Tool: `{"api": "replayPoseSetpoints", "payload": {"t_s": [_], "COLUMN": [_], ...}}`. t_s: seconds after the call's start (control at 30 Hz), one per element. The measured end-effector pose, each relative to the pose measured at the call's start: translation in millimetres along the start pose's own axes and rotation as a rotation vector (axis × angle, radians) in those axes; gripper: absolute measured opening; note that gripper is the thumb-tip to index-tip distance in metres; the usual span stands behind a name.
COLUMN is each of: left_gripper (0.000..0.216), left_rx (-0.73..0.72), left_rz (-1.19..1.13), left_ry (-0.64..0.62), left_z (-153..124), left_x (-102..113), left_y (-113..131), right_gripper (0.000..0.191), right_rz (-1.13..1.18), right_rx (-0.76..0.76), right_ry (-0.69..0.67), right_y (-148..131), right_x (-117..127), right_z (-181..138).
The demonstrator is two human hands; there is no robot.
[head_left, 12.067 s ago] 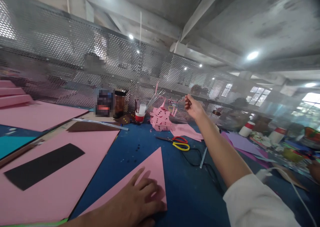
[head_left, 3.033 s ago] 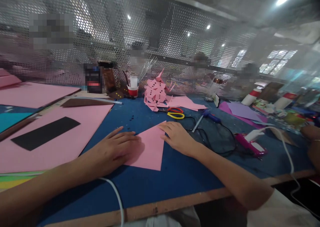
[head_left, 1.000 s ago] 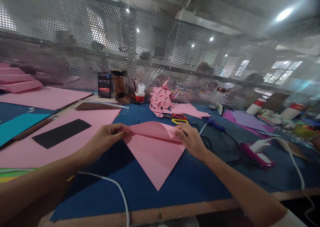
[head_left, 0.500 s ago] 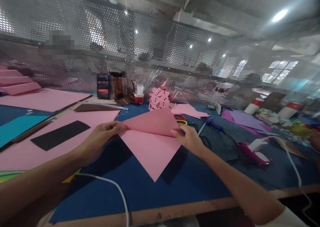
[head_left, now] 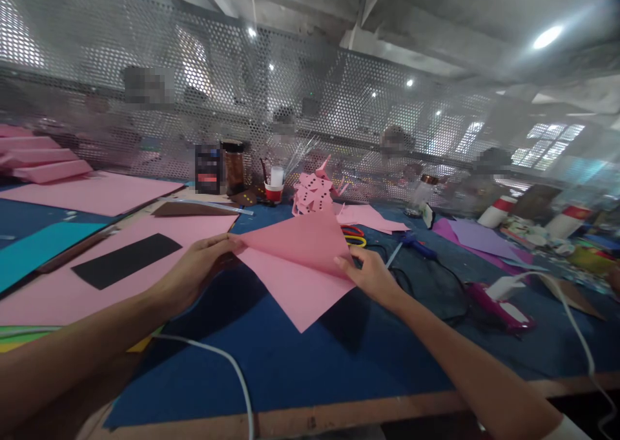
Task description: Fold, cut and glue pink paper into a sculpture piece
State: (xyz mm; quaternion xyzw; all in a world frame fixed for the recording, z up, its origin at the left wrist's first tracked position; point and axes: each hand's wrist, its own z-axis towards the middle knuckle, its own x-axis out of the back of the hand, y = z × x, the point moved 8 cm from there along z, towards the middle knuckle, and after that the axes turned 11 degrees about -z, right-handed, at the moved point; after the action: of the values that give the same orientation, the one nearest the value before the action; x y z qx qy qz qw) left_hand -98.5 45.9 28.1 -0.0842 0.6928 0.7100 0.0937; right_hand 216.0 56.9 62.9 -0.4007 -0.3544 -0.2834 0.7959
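A pink paper sheet [head_left: 295, 269], partly unfolded, is held in the air above the blue table top [head_left: 310, 362]. My left hand [head_left: 196, 275] pinches its left corner. My right hand [head_left: 371, 275] grips its right corner, thumb on top. The upper flap stands up toward the mesh screen and the lower point hangs down toward me. Behind the sheet sits a pile of pink dotted paper pieces [head_left: 314, 193] with red and yellow scissors [head_left: 356, 235] beside it.
Large pink sheets with a black strip [head_left: 126, 259] lie at left. A pink glue gun [head_left: 498, 301] with its white cable, a blue tool [head_left: 417, 245] and black cords lie at right. Jars and a red cup [head_left: 274, 191] stand by the perforated metal screen [head_left: 339, 104]. A white cable [head_left: 227, 369] crosses the front.
The sheet lay flat as a triangle under both hands three seconds ago. Both hands took its corners, lifted it and opened the fold; the upper flap now stands more upright.
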Motion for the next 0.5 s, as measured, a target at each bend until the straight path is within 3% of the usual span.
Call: {"api": "replayPoseSetpoints", "payload": {"t_s": [0.23, 0.5], "left_gripper": [0.027, 0.015], "left_rx": [0.020, -0.023], "left_rz": [-0.011, -0.036], "left_ry": [-0.018, 0.022], "left_z": [-0.5, -2.2], "left_x": [-4.0, -0.9], "left_y": [1.2, 4.6], "right_gripper": [0.031, 0.023], "right_rz": [0.056, 0.120], "right_rx": [-0.008, 0.019], "right_ry": [0.020, 0.046], "right_y": [0.6, -2.6], "right_x": [1.5, 3.1], "right_z": [0.5, 2.0]}}
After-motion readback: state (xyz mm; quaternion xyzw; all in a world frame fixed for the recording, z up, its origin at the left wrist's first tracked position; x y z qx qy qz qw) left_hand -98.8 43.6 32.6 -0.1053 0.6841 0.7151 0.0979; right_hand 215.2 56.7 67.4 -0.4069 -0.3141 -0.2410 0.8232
